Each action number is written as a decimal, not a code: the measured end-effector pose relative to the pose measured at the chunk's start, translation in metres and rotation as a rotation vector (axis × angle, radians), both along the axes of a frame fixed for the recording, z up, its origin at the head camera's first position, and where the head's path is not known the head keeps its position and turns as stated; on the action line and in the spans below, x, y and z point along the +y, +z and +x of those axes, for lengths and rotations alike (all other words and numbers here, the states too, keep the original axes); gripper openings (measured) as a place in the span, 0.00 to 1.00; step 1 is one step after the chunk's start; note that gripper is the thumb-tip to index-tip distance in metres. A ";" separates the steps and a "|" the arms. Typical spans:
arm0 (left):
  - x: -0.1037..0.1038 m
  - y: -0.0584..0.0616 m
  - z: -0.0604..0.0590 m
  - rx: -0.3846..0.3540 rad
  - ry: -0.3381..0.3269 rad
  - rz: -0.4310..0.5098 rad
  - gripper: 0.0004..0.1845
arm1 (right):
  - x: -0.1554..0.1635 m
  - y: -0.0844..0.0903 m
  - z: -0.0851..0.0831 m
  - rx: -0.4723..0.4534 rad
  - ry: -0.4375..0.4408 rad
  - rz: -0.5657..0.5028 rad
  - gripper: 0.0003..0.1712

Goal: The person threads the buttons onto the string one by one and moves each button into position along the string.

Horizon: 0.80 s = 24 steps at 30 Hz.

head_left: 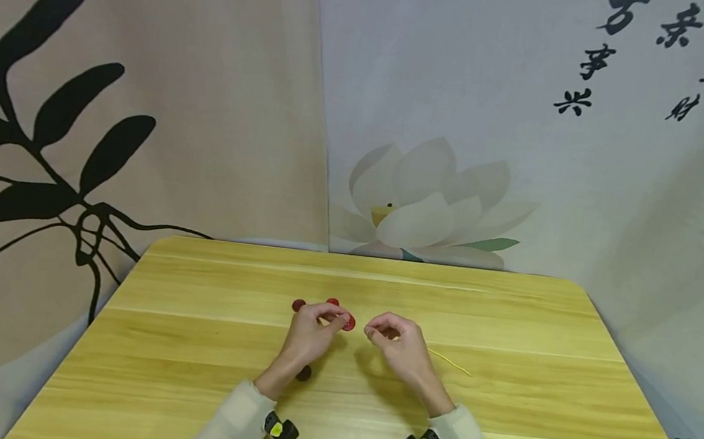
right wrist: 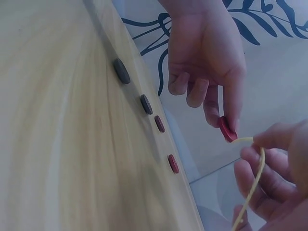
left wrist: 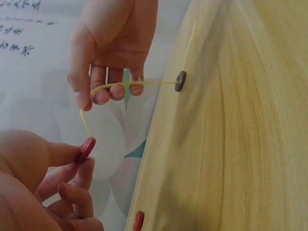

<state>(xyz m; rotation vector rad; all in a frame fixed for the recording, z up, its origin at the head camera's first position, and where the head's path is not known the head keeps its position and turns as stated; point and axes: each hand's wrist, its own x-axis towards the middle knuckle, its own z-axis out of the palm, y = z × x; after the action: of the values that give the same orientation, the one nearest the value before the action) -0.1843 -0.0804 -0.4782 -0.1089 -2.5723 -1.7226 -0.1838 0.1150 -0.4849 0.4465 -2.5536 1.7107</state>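
My left hand pinches a red button between thumb and forefinger above the table. Opposite it, my right hand holds a yellow string between thumb and fingertip. The string's tip reaches the face of the red button, as the right wrist view also shows; whether it passes through a hole I cannot tell. Farther along, the string runs under the right fingers and through a dark button, and its tail trails over the table to the right.
Loose buttons lie on the wooden table around my left hand: a dark one and a red one beyond it, and another dark one by the wrist. A printed cloth backdrop hangs behind the table's far edge.
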 end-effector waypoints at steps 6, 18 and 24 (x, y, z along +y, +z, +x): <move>0.000 -0.002 -0.001 0.006 0.016 -0.015 0.05 | -0.001 -0.001 0.000 0.004 0.007 -0.001 0.02; 0.001 -0.005 0.000 -0.002 0.011 -0.023 0.05 | -0.003 -0.002 0.000 -0.009 0.004 -0.026 0.02; 0.002 -0.004 0.000 -0.010 0.017 -0.014 0.05 | -0.004 -0.004 0.000 0.002 0.004 -0.008 0.03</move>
<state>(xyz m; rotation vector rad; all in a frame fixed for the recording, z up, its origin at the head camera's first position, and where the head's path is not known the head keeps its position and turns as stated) -0.1846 -0.0783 -0.4826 -0.0789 -2.5850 -1.7049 -0.1836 0.1109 -0.4889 0.4534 -2.5455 1.7206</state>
